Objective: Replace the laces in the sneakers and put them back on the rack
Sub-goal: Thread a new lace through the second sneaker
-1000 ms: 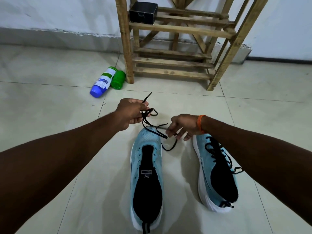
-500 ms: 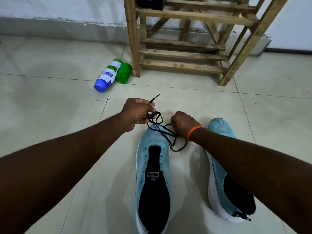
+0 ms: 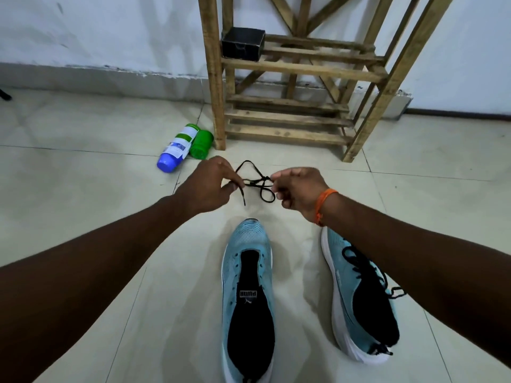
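Pale floor tiles (image 3: 83,217) fill most of the frame, running up to a white wall (image 3: 110,29) where a wooden rack (image 3: 304,70) stands at upper centre. Two light-blue sneakers lie well short of it, probably kept close to the person for the lacing work. The unlaced sneaker (image 3: 249,286) is at lower centre, toe toward the rack and eyelets bare. The laced sneaker (image 3: 359,308) is at lower right, partly hidden by a forearm, with a black lace already through it.

Both arms reach in from the bottom corners. Just beyond the unlaced sneaker's toe, the left hand (image 3: 207,186) pinches a loose black lace (image 3: 255,179) in a thumb-and-finger grip. The right hand (image 3: 300,189), an orange wristband (image 3: 323,203) at its wrist, has curled fingers closed on the other side. The lace loops between them off the floor, one tip dangling, apparently being untangled before threading.

A blue-capped bottle (image 3: 177,150) and a green container (image 3: 201,143) lie touching beside the rack's left leg. A small black box (image 3: 242,44) sits on a shelf.
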